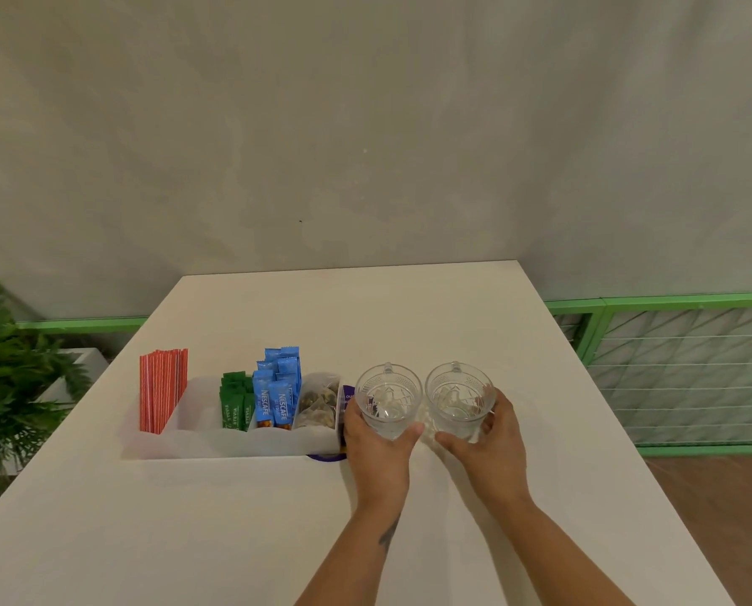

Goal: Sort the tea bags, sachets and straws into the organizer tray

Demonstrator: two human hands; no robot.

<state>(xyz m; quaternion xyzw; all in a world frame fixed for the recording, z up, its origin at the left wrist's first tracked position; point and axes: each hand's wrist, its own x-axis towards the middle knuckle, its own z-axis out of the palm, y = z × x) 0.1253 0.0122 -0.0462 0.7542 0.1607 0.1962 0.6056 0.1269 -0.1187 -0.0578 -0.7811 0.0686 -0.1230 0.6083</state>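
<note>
Hands meet at the middle of the white table (409,325), each wrapped around a clear patterned glass cup. The left hand (376,448) grasps the left cup (388,398) from the near side, thumb and fingers curled round its wall; the right hand (487,439) holds the right cup (459,393) the same way. Both cups stand upright, side by side and almost touching, their handles turned away from the person. Just left of them sits the white organizer tray (234,443), already filled: red straws (162,389) upright in the leftmost compartment, green sachets (234,404) and blue Nescafe sachets (275,391) in the middle ones, tea bags (319,400) in the rightmost. A purple item (327,457) peeks out at the tray's right end, partly hidden. A leafy plant (7,378) stands beyond the table's left edge.
</note>
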